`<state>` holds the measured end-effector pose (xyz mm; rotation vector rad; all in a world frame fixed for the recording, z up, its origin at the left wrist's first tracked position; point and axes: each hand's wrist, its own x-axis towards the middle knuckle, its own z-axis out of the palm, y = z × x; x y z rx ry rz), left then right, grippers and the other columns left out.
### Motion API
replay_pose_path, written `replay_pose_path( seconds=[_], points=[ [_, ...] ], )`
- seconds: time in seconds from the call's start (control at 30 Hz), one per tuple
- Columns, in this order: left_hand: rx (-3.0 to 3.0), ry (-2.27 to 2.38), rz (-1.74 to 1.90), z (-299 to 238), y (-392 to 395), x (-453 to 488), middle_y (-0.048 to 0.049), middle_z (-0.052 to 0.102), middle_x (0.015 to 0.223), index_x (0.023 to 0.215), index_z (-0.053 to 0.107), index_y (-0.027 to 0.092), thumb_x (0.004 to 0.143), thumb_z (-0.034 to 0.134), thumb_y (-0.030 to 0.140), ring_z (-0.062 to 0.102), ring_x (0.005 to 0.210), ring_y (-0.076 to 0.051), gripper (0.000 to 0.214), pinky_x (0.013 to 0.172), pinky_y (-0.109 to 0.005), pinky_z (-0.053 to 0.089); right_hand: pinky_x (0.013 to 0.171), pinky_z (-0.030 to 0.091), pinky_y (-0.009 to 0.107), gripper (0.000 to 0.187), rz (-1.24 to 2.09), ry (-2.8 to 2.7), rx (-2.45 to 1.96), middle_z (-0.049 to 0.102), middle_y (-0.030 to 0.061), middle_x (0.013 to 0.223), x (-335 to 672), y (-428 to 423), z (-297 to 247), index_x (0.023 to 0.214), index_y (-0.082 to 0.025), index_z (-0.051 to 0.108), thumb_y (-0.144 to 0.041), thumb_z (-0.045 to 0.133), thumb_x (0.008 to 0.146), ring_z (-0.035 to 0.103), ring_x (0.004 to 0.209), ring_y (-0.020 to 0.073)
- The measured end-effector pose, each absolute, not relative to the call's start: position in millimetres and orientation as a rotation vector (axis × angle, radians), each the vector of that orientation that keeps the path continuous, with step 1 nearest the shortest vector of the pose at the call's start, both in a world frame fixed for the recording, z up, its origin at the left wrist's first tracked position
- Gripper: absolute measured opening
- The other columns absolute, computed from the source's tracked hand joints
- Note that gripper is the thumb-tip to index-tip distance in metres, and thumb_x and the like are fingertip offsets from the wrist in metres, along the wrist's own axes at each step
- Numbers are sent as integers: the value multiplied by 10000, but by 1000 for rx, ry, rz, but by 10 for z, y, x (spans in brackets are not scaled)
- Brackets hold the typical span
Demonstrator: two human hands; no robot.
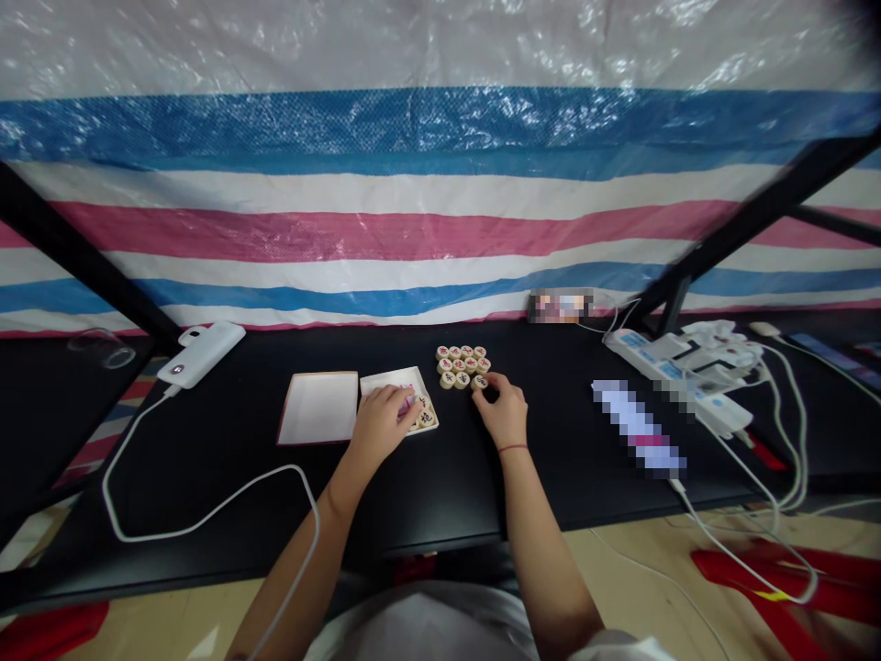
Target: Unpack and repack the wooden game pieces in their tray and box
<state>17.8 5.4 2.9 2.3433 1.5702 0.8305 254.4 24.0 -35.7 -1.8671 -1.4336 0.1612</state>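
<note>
One round piece (480, 382) is pinched between thumb and forefinger of the right hand (506, 413), at the right end of the near row of pieces (459, 364). Rows are set nearer the tabletop's (440, 496) far edge. Open white box (395, 376), just left, is partly covered by the left hand (384, 415); that grip can't be told.

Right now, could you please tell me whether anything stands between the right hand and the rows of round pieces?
Nothing visible does: the right hand is at the rightmost piece of the nearest row.
</note>
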Motion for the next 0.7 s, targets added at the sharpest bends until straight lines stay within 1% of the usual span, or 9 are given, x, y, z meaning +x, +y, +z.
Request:
replay_pose_path(
  seconds=[0.37,0.7],
  points=[
    [2327,1548,828,19,65,176,-54,710,946,998,684,216,911,540,342,627,906,-218,210,855,-358,456,798,439,382,309,145,-1469,-1800,716,62,912,2552,264,-350,984,-214,679,-428,575,786,589,861,245],
    [2322,1545,830,26,64,178,-51,717,943,988,687,222,914,532,334,632,891,-218,205,848,-361,460,783,445,373,317,109,-1492,-1767,719,63,892,2558,298,-374,1010,-204,695,-397,560,798,582,808,232]
  ],
)
